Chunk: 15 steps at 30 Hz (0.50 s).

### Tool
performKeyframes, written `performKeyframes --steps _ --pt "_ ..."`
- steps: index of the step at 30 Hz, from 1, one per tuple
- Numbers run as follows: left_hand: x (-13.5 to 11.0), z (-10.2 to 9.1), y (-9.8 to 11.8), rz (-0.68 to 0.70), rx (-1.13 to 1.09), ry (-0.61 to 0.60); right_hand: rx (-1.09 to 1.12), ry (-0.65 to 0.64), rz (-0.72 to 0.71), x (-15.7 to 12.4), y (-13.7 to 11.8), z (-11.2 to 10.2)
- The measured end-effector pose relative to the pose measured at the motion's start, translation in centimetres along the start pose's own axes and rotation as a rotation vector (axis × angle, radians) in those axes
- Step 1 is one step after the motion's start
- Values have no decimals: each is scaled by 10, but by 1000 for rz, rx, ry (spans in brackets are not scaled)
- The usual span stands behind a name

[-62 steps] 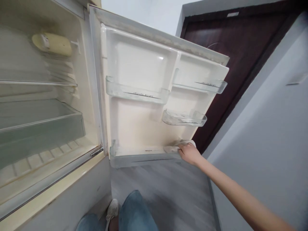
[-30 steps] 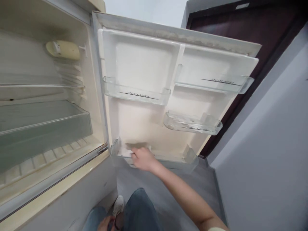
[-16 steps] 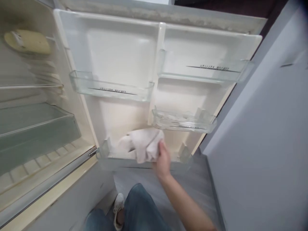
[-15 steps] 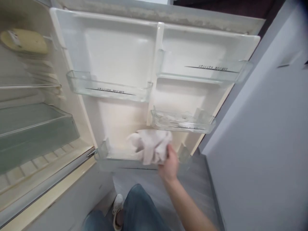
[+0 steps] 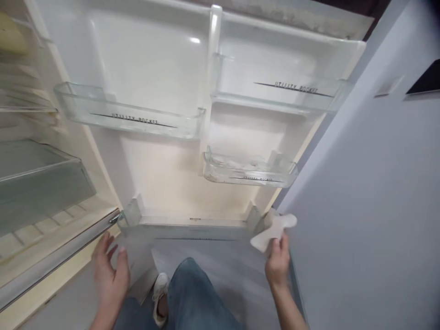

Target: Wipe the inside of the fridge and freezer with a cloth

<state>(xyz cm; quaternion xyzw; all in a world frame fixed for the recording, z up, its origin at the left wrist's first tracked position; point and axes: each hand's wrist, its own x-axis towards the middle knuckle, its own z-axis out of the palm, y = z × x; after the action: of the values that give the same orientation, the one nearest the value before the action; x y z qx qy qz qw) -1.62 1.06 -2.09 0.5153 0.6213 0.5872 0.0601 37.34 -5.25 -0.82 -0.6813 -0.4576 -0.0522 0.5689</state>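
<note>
My right hand (image 5: pixel 277 262) grips a crumpled white cloth (image 5: pixel 273 229) just outside the right end of the bottom door shelf (image 5: pixel 187 228) of an open fridge door (image 5: pixel 161 68). The left hand (image 5: pixel 110 270) hovers with fingers spread below the left end of that shelf, near the fridge's lower front edge, holding nothing. Three clear door pockets sit higher: a long upper-left pocket (image 5: pixel 130 117), an upper-right pocket (image 5: pixel 275 89) and a small middle-right pocket (image 5: pixel 249 169).
The fridge interior (image 5: pixel 37 178) with a glass shelf and clear drawer lies at left. A grey wall (image 5: pixel 371 206) stands close on the right. My jeans-clad leg (image 5: pixel 195 298) and a white shoe (image 5: pixel 160 298) are over the grey floor below.
My right hand wiped along the bottom door shelf, lifted the cloth out and carried it to the shelf's right end. My left hand has come up into view. The view moved closer.
</note>
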Motion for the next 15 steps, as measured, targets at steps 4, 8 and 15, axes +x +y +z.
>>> performKeyframes --steps 4,8,15 --pt "15 -3 23 244 71 -42 150 -90 92 -8 -16 35" --pt "20 -2 26 339 107 -182 176 26 207 -24 -21 56" --pt "16 5 25 338 84 -189 -73 65 26 -55 -13 82"
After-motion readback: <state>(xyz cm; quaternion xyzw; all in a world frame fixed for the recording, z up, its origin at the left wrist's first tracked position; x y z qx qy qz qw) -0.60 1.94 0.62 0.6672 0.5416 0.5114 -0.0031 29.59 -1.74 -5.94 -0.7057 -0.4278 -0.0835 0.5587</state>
